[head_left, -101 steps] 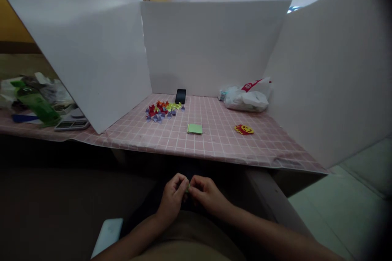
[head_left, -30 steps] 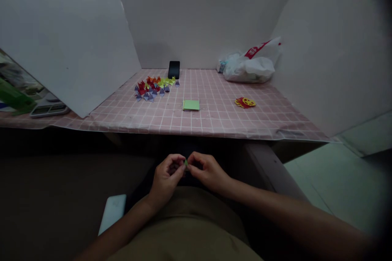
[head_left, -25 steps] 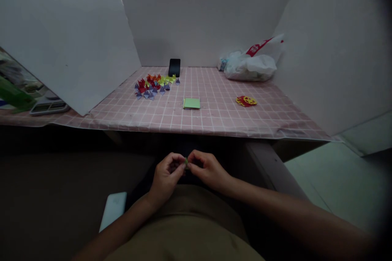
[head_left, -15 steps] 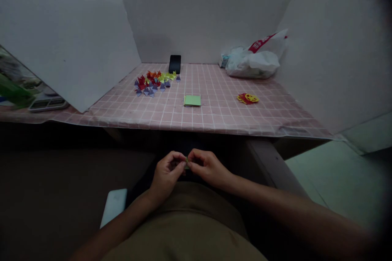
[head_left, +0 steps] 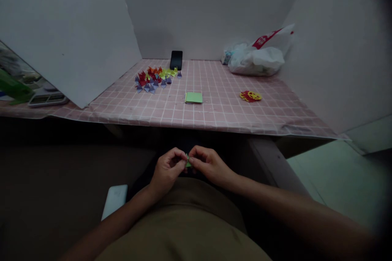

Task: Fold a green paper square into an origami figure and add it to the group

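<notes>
Below the front edge of the table (head_left: 223,108), a small green paper (head_left: 188,164) is pinched by the left hand (head_left: 166,170) and right hand (head_left: 212,168), thumbs pressed to forefingers, folds too dim to be read reliably, and tearing could be caused by unequal pull.

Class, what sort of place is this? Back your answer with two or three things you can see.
Probably a makeshift craft spot: pale panels screen off a table, small colourful folded shapes cluster on it, and a paper stack lies near its front edge.
</notes>
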